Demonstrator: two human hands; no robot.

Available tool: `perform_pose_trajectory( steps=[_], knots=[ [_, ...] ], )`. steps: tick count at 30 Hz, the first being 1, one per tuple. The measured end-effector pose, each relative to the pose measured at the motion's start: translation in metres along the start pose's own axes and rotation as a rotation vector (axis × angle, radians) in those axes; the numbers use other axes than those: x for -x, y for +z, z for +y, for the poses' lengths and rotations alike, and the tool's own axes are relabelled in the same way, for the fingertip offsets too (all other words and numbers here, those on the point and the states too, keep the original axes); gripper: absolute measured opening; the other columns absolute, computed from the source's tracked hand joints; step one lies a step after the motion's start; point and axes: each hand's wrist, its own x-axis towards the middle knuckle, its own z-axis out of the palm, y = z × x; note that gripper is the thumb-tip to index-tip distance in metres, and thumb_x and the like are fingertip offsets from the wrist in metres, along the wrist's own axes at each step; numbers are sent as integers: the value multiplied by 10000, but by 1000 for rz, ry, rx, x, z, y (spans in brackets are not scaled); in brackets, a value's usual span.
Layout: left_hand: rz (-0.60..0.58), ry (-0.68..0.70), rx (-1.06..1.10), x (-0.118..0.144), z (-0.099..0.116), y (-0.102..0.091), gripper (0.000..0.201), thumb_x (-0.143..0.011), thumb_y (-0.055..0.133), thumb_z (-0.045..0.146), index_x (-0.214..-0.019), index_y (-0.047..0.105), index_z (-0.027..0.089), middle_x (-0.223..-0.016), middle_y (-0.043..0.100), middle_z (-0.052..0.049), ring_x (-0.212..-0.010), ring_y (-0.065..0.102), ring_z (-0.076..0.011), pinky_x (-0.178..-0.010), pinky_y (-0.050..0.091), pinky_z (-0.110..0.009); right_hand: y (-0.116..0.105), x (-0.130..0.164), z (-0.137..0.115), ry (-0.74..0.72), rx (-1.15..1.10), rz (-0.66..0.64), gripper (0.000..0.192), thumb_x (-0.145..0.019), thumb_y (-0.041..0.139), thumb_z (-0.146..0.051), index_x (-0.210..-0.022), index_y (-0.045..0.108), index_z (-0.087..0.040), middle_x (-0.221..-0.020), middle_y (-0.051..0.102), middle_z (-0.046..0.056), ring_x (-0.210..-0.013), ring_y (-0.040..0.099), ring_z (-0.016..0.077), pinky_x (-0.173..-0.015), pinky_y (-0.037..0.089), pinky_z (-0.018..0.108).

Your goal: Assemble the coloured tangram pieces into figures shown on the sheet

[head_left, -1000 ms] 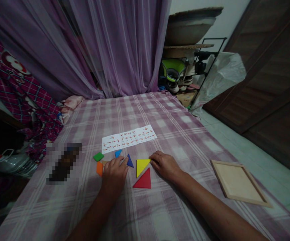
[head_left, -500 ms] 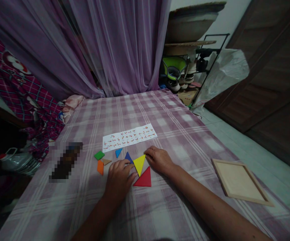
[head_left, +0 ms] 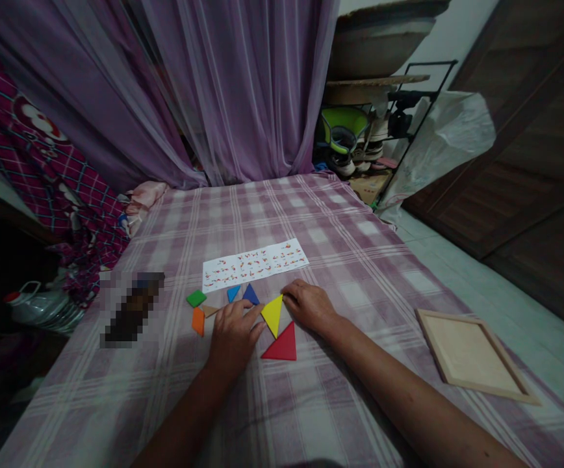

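Flat tangram pieces lie on the checked bedsheet. My left hand rests palm down, fingers apart, with its index fingertip at the left corner of the yellow triangle. Just beyond those fingers is the dark blue triangle. My right hand has curled fingers closed at the yellow triangle's upper right corner. Below the yellow piece, close to its lower tip, sits the red triangle. Left of my left hand are a green piece, an orange parallelogram and a tan triangle, partly covered. A light blue triangle is near the sheet.
A printed paper sheet with small coloured figures lies beyond the pieces. To the right, a wooden tray rests near the bed's edge. A blurred-out dark patch is at left. Purple curtains hang behind the bed.
The dark blue triangle has moved away from me and turned, now apart from the yellow triangle's left corner. The yellow triangle has turned slightly. The view has shifted a little.
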Motion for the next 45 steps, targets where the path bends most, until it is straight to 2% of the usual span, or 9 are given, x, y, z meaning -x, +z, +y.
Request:
perform_pose_trajectory(
  steps=[9, 14, 21, 28, 35, 39, 42, 45],
  knots=[
    [-16, -28, 12, 1, 5, -2, 271, -873, 628, 247, -1137, 685, 226, -1044, 682, -70, -987, 611, -267, -883, 437, -413, 0, 2, 2, 14, -17, -18, 234, -948, 499, -263, -1072, 692, -216, -1068, 689, 61, -953, 648, 181, -795, 449, 261],
    [-52, -40, 20, 4, 12, -4, 377, -838, 694, 363, -1174, 665, 197, -1103, 665, -97, -1053, 590, -290, -918, 420, -442, -3, 1, 1, -12, -40, -49, 265, -939, 498, -267, -1112, 693, -226, -1087, 684, 58, -959, 651, 184, -801, 452, 267],
    [-116, -105, 12, 2, 21, -4, 431, -847, 677, 420, -1208, 642, 188, -1086, 652, -96, -1021, 581, -272, -878, 417, -417, 2, 0, 4, 14, -117, -39, 217, -905, 534, -243, -1042, 700, -215, -1030, 707, 58, -949, 658, 194, -810, 457, 273],
    [-149, -110, 18, 4, 22, -5, 534, -813, 677, 496, -1239, 628, 179, -1127, 638, -109, -1050, 568, -290, -910, 411, -426, 2, 1, 6, -71, -123, -62, 287, -888, 524, -211, -1109, 706, -230, -1069, 691, 62, -974, 658, 202, -830, 465, 284],
    [-220, -162, -73, -4, 31, -5, 523, -829, 580, 270, -1329, 564, 115, -1154, 649, -164, -1058, 597, -312, -930, 437, -444, 0, 1, 6, -100, -131, -91, 277, -885, 516, -218, -1072, 719, -232, -1044, 670, 60, -951, 648, 190, -822, 464, 275],
    [-242, -130, -81, -8, 31, -8, 584, -824, 497, 134, -1408, 480, 139, -1086, 674, -140, -953, 651, -261, -841, 494, -373, -1, 1, 7, -116, -142, -91, 273, -876, 517, -211, -1053, 723, -224, -1024, 680, 64, -954, 647, 195, -826, 459, 277],
    [-239, -95, -28, -13, 28, -14, 590, -856, 441, 111, -1443, 430, 166, -1076, 676, -115, -918, 665, -217, -804, 505, -311, -1, 2, 8, -125, -174, -75, 259, -876, 525, -220, -1048, 718, -215, -1011, 692, 67, -951, 649, 197, -824, 457, 276],
    [-234, -57, 78, -24, 23, -26, 513, -897, 423, 136, -1405, 474, 180, -1124, 679, -114, -994, 656, -218, -861, 499, -320, 1, 4, 7, -128, -241, -54, 224, -890, 532, -253, -1008, 715, -205, -986, 704, 62, -902, 653, 185, -783, 457, 261]
  ],
)
